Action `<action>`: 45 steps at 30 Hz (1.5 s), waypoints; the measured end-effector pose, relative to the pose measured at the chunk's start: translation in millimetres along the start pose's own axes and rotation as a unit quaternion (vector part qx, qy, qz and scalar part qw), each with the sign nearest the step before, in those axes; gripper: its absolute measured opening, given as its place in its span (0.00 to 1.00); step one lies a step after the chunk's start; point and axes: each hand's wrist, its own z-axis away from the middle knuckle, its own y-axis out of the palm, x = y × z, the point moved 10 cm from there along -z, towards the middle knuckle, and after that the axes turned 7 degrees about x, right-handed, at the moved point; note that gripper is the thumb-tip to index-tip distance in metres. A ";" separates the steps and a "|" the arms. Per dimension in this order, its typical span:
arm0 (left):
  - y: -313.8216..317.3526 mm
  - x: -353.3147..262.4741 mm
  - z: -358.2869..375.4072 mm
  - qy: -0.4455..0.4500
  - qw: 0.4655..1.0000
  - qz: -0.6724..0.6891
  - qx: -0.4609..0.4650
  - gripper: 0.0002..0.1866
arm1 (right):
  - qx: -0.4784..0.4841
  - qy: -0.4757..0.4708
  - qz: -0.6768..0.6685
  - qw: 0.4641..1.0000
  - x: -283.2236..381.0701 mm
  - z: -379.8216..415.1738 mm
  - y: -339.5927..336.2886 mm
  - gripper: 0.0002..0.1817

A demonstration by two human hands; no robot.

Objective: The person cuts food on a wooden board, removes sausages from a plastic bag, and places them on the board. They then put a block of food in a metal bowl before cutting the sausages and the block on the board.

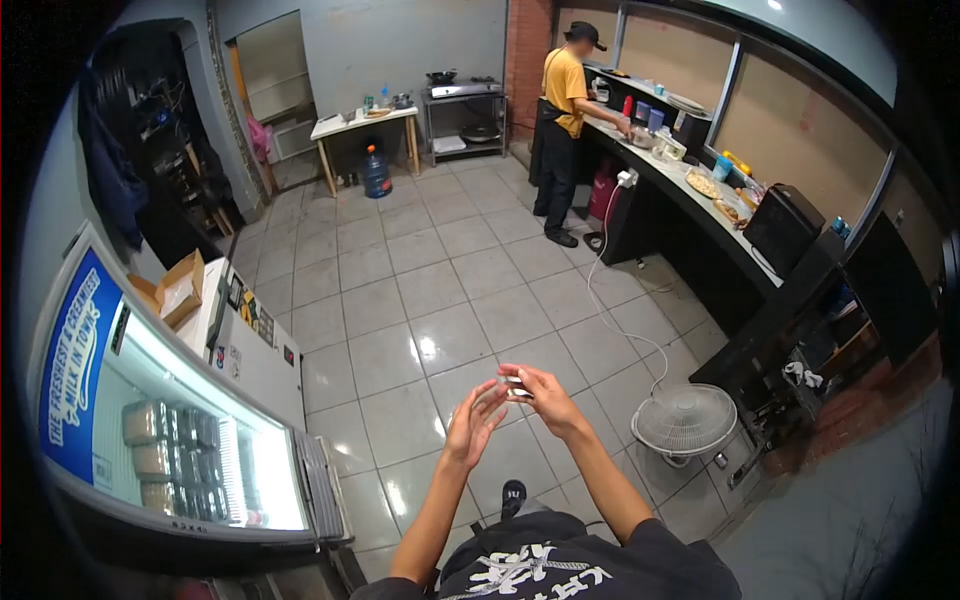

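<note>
Both of my hands are raised in front of me over the tiled floor (415,297), their fingertips close together. My left hand (474,422) is open, its fingers stretched upward and slightly apart. The fingers of my right hand (546,400) are bent together around a small, pale, shiny patch right beside the left fingertips. I cannot tell what that patch is.
A standing fan (686,420) and its white cord are on the floor at right. A lit glass-door fridge (180,430) holding packed containers stands at left, beside a white chest unit (255,335). A person (566,110) works at the long counter (680,182). A water jug (376,175) stands farther back.
</note>
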 end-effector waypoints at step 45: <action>197.9 374.6 -412.7 -0.476 0.837 -0.134 0.236 0.17 | -0.606 -0.142 -0.110 0.775 20.0 146.1 -499.0 0.12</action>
